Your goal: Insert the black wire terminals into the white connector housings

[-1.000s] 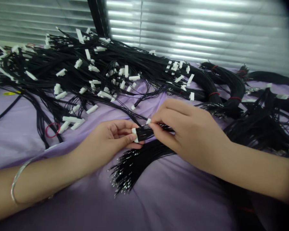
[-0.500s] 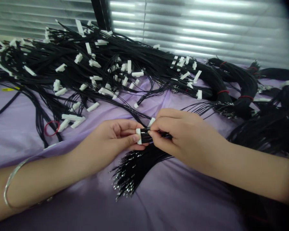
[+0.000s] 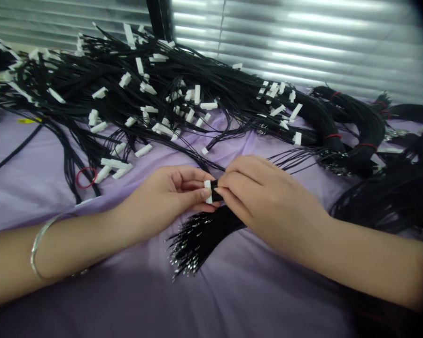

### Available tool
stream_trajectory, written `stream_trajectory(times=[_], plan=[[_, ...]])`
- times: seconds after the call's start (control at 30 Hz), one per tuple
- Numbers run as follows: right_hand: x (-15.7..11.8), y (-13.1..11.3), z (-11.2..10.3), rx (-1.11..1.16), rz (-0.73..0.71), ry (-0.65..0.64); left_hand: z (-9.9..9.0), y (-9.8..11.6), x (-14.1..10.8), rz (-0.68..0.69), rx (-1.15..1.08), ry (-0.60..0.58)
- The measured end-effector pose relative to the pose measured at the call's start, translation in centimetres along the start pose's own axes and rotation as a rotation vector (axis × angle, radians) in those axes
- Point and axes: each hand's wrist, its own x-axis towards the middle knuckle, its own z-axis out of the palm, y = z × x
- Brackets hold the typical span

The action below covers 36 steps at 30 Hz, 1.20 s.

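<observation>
Between thumb and fingers, my left hand [image 3: 178, 190] grips a white plastic connector [image 3: 207, 191] with black wires running out of its right side. My right hand [image 3: 259, 188] is closed just to the right, its thumb and forefinger pinching black wires [image 3: 215, 193] close to the connector. How many wires it pinches is hidden by the fingers. Directly below both hands lies a bundle of loose black wires [image 3: 211, 234], their bare metal terminals fanned out toward the lower left.
A large heap of black wire harnesses [image 3: 183, 70] with white connectors stretches across the back. Bundles tied with red bands [image 3: 368, 145] lie at the right. A red rubber band [image 3: 86, 177] rests at the left on the purple cloth [image 3: 232, 291]. Window blinds [image 3: 303, 37] stand behind.
The view has shifted a little, so the scene sits further right. My right hand has closed in on the connector, and the white piece seen beside its fingertips is now out of sight.
</observation>
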Motion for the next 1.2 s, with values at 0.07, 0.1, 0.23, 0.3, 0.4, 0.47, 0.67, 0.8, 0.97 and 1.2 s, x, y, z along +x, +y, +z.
stream_trajectory(times=[0.07, 0.1, 0.23, 0.3, 0.4, 0.47, 0.67, 0.8, 0.97, 1.2], plan=[[-0.2, -0.4, -0.6, -0.070, -0.031, 0.090, 0.0, 0.1, 0.0, 0.032, -0.040, 0.022], [-0.4, -0.6, -0.8, -0.070, -0.061, 0.102, 0.1, 0.2, -0.1, 0.044, -0.068, 0.032], [-1.0, -1.0, -0.6, 0.056, -0.121, -0.055, 0.1, 0.6, -0.1, 0.054, -0.159, 0.079], [-1.2, -1.0, -0.2, 0.067, -0.124, -0.125, 0.1, 0.7, -0.1, 0.049, -0.169, 0.090], [-1.2, -0.9, 0.0, 0.027, -0.113, -0.188, 0.1, 0.9, 0.0, 0.034, -0.176, 0.086], [-0.9, -0.8, -0.1, 0.038, -0.096, -0.209, 0.1, 0.9, 0.0, 0.030, -0.191, 0.082], [-0.6, -0.2, 0.4, 0.190, -0.046, -0.325, 0.2, 0.7, 0.0, 0.027, -0.193, 0.098], [-0.9, -0.2, 0.6, 0.239, -0.004, -0.330, 0.2, 0.7, 0.1, 0.028, -0.171, 0.087], [-0.5, -0.4, -0.2, 0.266, 0.103, -0.237, 0.3, 0.9, 0.1, 0.002, -0.174, 0.109], [0.4, 0.1, -0.9, 0.456, 0.153, -0.239, 0.0, 0.9, 0.2, 0.003, -0.191, 0.073]])
